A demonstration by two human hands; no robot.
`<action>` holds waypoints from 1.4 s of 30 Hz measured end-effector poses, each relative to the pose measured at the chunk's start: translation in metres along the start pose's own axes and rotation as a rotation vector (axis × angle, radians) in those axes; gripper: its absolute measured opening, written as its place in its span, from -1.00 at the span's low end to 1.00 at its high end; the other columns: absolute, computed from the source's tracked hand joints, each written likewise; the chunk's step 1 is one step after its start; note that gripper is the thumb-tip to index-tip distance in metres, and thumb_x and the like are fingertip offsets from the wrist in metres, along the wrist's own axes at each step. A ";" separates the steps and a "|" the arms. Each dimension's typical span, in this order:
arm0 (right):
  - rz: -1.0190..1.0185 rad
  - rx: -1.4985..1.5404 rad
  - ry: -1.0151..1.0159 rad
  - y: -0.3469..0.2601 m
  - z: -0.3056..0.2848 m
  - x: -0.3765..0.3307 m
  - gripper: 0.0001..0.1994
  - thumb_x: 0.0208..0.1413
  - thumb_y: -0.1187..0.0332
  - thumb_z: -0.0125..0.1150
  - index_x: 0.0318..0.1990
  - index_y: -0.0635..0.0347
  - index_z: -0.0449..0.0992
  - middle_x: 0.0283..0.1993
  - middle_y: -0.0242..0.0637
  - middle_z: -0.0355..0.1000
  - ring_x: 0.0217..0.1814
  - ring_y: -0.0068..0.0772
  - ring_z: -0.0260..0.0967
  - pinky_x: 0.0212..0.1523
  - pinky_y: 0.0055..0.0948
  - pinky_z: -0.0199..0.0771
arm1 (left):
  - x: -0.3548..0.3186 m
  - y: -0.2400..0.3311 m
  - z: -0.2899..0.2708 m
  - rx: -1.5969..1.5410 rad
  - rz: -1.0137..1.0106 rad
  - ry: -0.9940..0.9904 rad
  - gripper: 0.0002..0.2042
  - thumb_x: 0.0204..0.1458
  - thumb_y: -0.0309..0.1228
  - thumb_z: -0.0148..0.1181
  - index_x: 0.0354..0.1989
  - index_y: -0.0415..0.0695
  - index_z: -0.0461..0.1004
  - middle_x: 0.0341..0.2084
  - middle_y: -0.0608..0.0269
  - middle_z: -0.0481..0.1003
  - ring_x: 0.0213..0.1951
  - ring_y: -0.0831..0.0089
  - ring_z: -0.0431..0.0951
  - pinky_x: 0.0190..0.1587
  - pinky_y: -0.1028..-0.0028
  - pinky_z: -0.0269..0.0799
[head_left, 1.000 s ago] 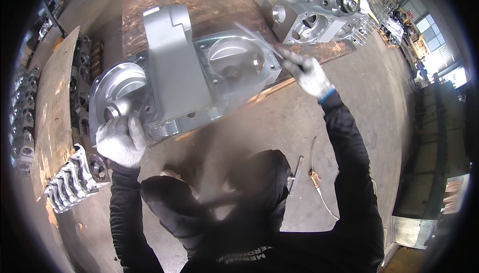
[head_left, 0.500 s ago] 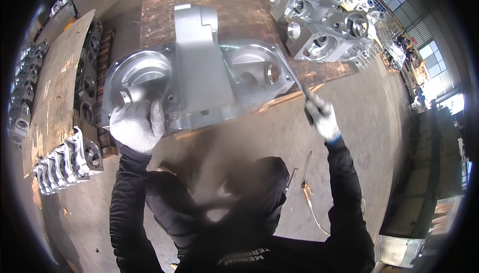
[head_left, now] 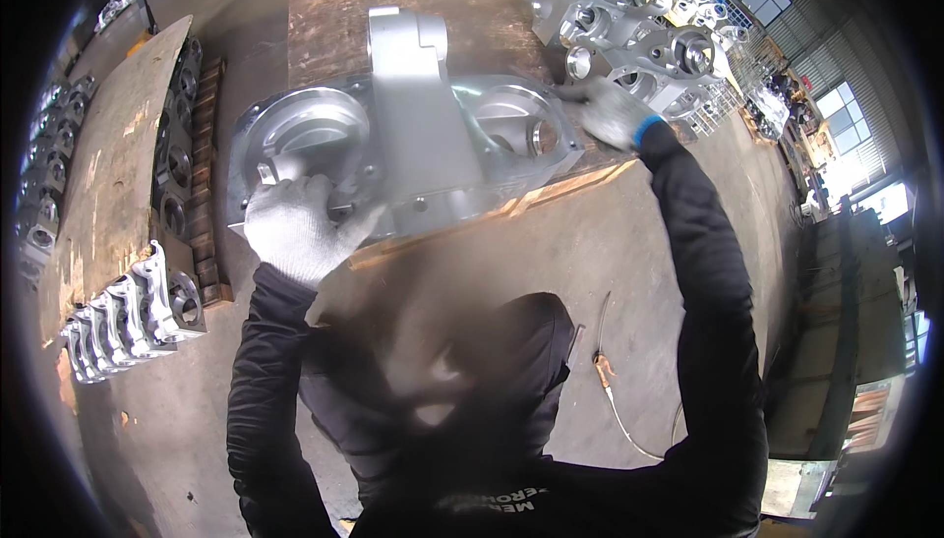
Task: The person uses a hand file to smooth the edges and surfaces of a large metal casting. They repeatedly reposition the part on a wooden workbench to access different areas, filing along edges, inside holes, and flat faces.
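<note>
L hand (head_left: pixel 295 228), in a white knit glove, is closed on the near-left edge of a big silver cast-aluminium housing (head_left: pixel 413 149), fingers curled over the rim by the round left-hand bowl. R hand (head_left: pixel 612 110), also in a light glove w/ a blue cuff, rests at the housing's far-right corner; it's motion-blurred, so can't tell if it grips the casting or something thin, or is just pressed flat. The housing lies across the near edge of a worn wooden pallet (head_left: pixel 344 22), w/ a tall upright block in the middle and a round recess on each side; the right recess has a bore in its wall. Both arms are in black sleeves, coming up from the bottom of the view. Behind the R hand, on the far right of the pallet, a batch of similar bright castings (head_left: pixel 639 17) packed close together. On the left, a tilted sheet of board (head_left: pixel 108 174) over a stack of darker castings (head_left: pixel 182 174), and nearer, a row of small silver parts (head_left: pixel 123 317) lined up on the concrete floor (head_left: pixel 610 243). A thin hose w/ a brass fitting (head_left: pixel 602 371) lies on the floor to the right, well apart from the housing.
</note>
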State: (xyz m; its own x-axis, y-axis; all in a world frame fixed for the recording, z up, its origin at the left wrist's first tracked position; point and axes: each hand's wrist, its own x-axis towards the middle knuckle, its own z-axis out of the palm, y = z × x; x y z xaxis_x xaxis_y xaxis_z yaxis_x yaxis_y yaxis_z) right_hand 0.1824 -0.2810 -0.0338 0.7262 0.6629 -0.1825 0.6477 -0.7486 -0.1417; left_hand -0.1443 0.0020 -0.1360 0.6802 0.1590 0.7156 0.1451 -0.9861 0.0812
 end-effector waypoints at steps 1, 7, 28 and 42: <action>0.070 0.088 -0.035 -0.008 0.001 0.011 -0.53 0.41 0.17 0.13 0.40 0.06 0.55 -0.39 -0.19 0.60 -0.54 -0.37 0.51 -0.41 -0.30 0.56 | 0.000 0.000 -0.001 -0.006 0.004 0.009 -0.44 0.05 0.26 0.41 -0.46 -0.10 0.63 -0.71 0.14 0.48 -0.62 0.11 0.57 -0.44 0.17 0.51; 0.281 0.422 -0.083 -0.008 0.000 0.036 -0.59 0.50 0.12 0.03 -0.18 0.32 0.63 -0.54 -0.22 0.55 -0.64 -0.32 0.55 -0.65 -0.34 0.52 | 0.001 0.003 -0.001 0.017 -0.051 0.026 -0.40 -0.03 0.33 0.44 -0.46 -0.06 0.65 -0.68 0.21 0.50 -0.61 0.16 0.59 -0.43 0.22 0.53; -0.031 -0.165 -0.088 -0.144 0.005 0.015 -0.69 0.24 0.33 0.17 -0.02 0.33 0.72 -0.38 0.09 0.66 -0.29 0.13 0.69 -0.15 -0.04 0.66 | 0.001 0.005 -0.005 -0.038 -0.065 -0.017 -0.31 -0.03 0.42 0.38 -0.56 -0.10 0.64 -0.69 0.15 0.49 -0.62 0.16 0.60 -0.39 0.21 0.55; -0.183 -0.279 0.223 -0.045 0.009 -0.095 -0.74 0.23 0.25 0.26 -0.06 0.17 0.73 -0.29 -0.04 0.68 -0.27 0.00 0.70 -0.29 -0.04 0.68 | 0.002 0.008 -0.008 -0.090 -0.120 -0.110 -0.31 0.06 0.41 0.29 -0.50 -0.11 0.68 -0.66 0.09 0.56 -0.59 0.07 0.62 -0.39 0.14 0.54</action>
State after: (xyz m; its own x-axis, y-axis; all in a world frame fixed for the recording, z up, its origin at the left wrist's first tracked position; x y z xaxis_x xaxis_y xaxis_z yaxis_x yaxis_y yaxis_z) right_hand 0.0824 -0.3105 -0.0191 0.6053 0.7949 0.0414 0.7864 -0.6053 0.1234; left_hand -0.1474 -0.0057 -0.1282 0.7370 0.2754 0.6173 0.1688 -0.9593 0.2264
